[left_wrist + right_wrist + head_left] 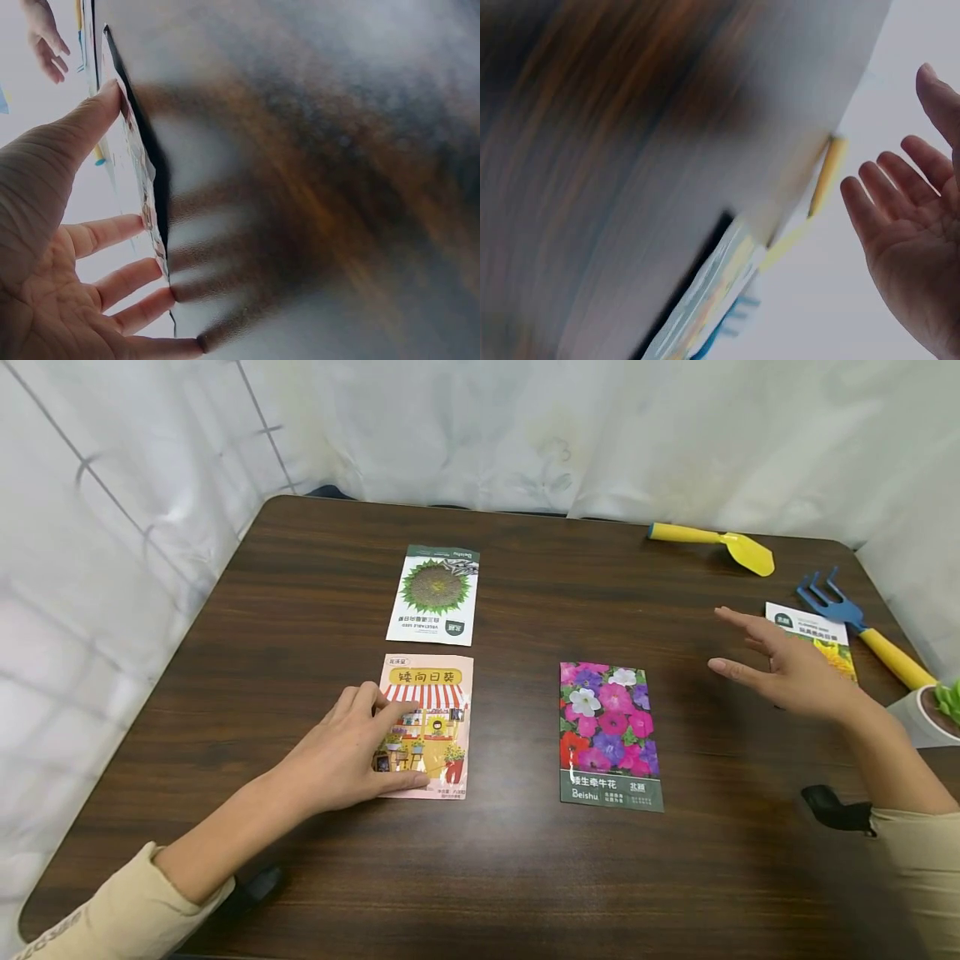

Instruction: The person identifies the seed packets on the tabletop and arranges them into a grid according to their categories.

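Fingertips of my left hand (345, 743) touch a pink seed packet (442, 727) with a striped-awning shop picture, lying flat on the table. Thumb and fingers are spread apart across it, and they look fairly straight in the left wrist view. My right hand (787, 668) hovers over the right side of the table, holding nothing, its fingers extended. Just beyond it lies a white seed packet with yellow flowers (832, 647), partly hidden by that hand. A petunia seed packet (611, 727) lies between the hands. Above the pink packet is a white packet with a green-rimmed sunflower head (435, 593).
A yellow trowel (742, 552) lies near the far edge of the dark wooden table (300, 568). At the right are a blue hand rake (843, 610) with a yellow handle and a white pot (922, 720) with a green plant. White curtains (480, 435) hang behind.
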Demonstrator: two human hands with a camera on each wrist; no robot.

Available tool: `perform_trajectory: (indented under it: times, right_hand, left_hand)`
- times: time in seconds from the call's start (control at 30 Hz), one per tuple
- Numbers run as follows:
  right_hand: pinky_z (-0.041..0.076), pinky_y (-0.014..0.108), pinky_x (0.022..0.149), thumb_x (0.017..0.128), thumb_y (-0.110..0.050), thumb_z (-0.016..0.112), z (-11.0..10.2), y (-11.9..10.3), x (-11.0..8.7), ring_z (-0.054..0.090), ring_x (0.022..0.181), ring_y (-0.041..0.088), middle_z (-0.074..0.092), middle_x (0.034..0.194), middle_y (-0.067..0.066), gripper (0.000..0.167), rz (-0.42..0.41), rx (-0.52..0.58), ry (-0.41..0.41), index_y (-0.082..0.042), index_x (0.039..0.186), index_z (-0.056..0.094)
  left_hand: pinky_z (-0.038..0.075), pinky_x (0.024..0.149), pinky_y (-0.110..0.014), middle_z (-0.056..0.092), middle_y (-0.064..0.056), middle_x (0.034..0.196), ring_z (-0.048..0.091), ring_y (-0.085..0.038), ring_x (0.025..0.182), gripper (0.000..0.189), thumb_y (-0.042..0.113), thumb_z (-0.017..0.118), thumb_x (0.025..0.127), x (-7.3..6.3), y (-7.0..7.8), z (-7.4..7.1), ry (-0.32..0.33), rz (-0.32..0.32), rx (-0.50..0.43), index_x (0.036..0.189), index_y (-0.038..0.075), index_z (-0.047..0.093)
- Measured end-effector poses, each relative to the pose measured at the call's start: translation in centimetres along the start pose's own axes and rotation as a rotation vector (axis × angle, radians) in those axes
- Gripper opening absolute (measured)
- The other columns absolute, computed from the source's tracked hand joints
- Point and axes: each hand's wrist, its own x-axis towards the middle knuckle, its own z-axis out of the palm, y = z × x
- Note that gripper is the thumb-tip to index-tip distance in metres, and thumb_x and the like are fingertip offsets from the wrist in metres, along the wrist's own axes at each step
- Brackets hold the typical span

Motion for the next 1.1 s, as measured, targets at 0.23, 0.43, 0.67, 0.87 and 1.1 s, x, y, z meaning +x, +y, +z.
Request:
perform_trajectory:
  times: [0.23,0.43,0.67,0.87,1.1]
  right_hand:
    - [0.026,0.022,0.118,0.100,-0.017,0.068,-1.3,3.3,-1.3,0.031,0.141,0.057,0.025,0.164,0.024,0.078,0.004,-0.001,0.076,-0.011,0.164,0.023]
    - [0.026,0.036,0.121,0.105,-0.027,0.061,-1.7,5.2,-2.3,0.024,0.142,0.061,0.015,0.167,0.025,0.078,0.121,0.008,0.064,-0.013,0.165,0.014]
    - [0.017,0.072,0.110,0.106,-0.021,0.058,-1.7,6.8,-2.7,0.012,0.148,0.057,0.009,0.165,0.033,0.076,0.139,0.041,0.080,-0.002,0.163,0.011]
    - [0.021,0.076,0.105,0.109,-0.021,0.052,-2.0,8.1,-3.1,0.016,0.139,0.069,0.002,0.162,0.039,0.076,0.199,0.006,0.004,0.003,0.162,0.002]
    - [0.020,0.076,0.107,0.107,-0.021,0.055,-2.9,9.1,-3.0,0.011,0.139,0.069,-0.001,0.159,0.044,0.084,0.263,-0.010,-0.110,0.005,0.160,-0.005]
  left_hand:
    - [0.041,0.064,-0.033,0.044,-0.008,0.108,0.042,-0.027,0.100,0.080,0.059,0.084,0.078,-0.1,0.0,-0.2,0.002,0.001,-0.008,0.139,0.014,0.061]
    - [0.041,0.064,-0.033,0.044,-0.008,0.108,0.042,-0.027,0.099,0.080,0.058,0.084,0.078,-0.1,0.1,-0.2,0.004,0.008,-0.014,0.140,0.013,0.061]
    - [0.041,0.066,-0.033,0.044,-0.008,0.108,0.042,-0.027,0.100,0.080,0.058,0.084,0.078,-0.1,0.0,-0.2,-0.001,0.008,-0.016,0.140,0.012,0.061]
    - [0.041,0.067,-0.034,0.044,-0.008,0.108,0.042,-0.028,0.101,0.081,0.059,0.083,0.078,0.0,0.1,-0.2,0.001,0.012,-0.011,0.141,0.013,0.060]
    - [0.041,0.067,-0.034,0.044,-0.008,0.108,0.042,-0.028,0.101,0.081,0.059,0.084,0.078,0.0,0.1,-0.2,-0.001,0.010,-0.019,0.141,0.013,0.060]
